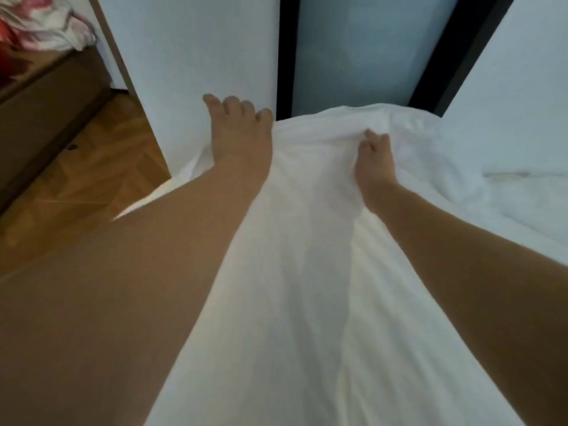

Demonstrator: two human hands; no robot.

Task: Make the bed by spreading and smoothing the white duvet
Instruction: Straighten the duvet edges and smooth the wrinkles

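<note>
Between left hand [242, 133] and right hand [373, 158] — white duvet [295, 272] (bunched, gripped)

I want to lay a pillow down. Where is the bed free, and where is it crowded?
The flat white stretch right of the right hand, toward the crease, is free. The middle is crowded: both hands grip the lifted duvet, left hand at its left edge. Bare floor lies left of the bed.

Views: only one, the head camera.
Position: above and behind both grips, on the person's head.
Direction: forward and down, along both forearms.
Nearness: close; forearms fill the lower frame.
Beyond the grips: white wall panels [190, 56].
Shared part: none.
</note>
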